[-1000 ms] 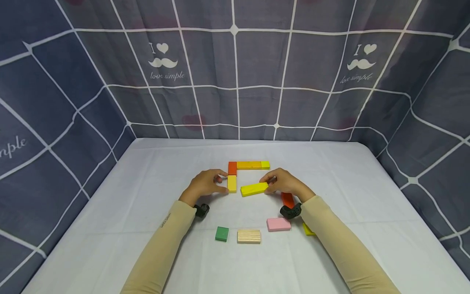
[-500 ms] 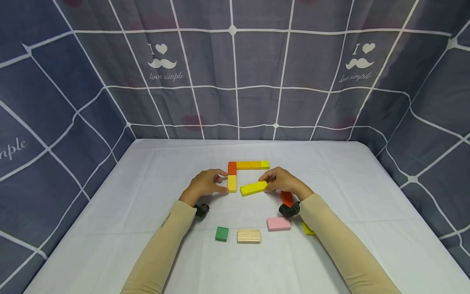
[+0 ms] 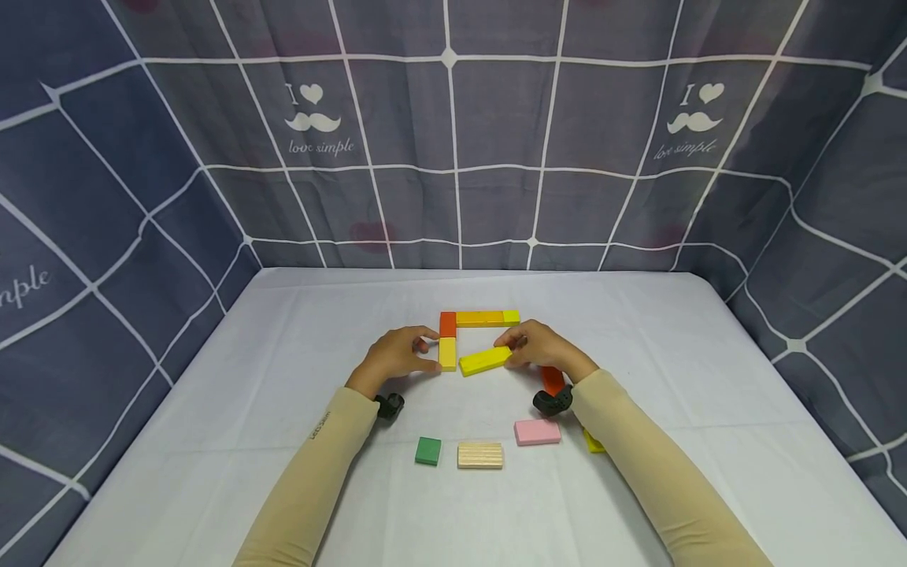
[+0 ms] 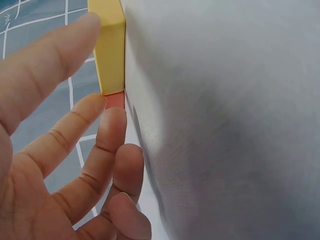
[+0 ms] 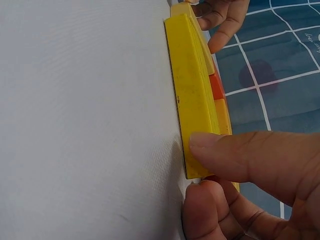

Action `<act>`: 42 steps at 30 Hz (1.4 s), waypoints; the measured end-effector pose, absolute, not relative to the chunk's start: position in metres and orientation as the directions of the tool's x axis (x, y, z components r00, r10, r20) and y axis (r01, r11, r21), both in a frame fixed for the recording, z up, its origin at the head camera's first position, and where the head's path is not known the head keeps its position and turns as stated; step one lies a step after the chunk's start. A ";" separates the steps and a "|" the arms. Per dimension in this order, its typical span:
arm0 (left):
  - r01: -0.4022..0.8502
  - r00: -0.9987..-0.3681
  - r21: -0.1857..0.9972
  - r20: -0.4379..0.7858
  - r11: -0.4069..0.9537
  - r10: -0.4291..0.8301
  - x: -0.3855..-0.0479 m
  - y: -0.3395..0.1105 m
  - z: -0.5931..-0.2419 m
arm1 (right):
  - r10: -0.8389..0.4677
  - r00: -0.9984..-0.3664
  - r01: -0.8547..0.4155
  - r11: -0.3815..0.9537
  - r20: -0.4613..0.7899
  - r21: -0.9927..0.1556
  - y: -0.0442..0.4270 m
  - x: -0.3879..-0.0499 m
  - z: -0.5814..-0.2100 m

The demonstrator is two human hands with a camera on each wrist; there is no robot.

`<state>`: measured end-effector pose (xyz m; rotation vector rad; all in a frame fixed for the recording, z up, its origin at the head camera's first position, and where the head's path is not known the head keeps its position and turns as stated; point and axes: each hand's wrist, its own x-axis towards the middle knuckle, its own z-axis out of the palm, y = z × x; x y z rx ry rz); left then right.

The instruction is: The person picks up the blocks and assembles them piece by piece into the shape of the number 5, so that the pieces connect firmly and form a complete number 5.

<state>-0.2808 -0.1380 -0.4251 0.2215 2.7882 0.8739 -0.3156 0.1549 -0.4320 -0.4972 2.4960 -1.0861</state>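
The right hand (image 3: 542, 347) pinches the near-right end of a long bright yellow block (image 3: 485, 361) between thumb and fingers. That block lies slanted, its other end close to a light yellow block (image 3: 448, 354). Beside the light yellow block is the left hand (image 3: 397, 351), its thumb and index fingertips touching the block's left side while the other fingers bend loosely. Behind it, end to end, sits an orange-red block (image 3: 449, 324). From there an orange-yellow block (image 3: 480, 319) and a small yellow-green block (image 3: 512, 317) run rightward in a row.
Nearer the person lie a green square block (image 3: 428, 450), a ridged wooden block (image 3: 480, 455) and a pink block (image 3: 537, 432). Under the right wrist are a red-orange block (image 3: 553, 380) and a partly hidden yellow block (image 3: 594, 442). A gridded curtain (image 3: 496, 118) surrounds the white table (image 3: 319, 488).
The right hand has shifted slightly left and away from the person, bringing the long yellow block closer to the light yellow one. The left hand has stayed in place.
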 end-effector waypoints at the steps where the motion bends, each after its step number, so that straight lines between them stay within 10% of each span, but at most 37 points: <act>1: 0.080 -0.966 0.578 -0.156 0.812 0.206 -0.281 -0.138 -0.425 | -0.458 -0.868 -0.171 0.638 -0.193 -0.751 0.154 -0.316 -0.432; 42: 0.095 -0.964 0.565 -0.153 0.820 0.217 -0.281 -0.139 -0.425 | -0.424 -0.876 -0.116 0.648 -0.231 -0.753 0.147 -0.316 -0.429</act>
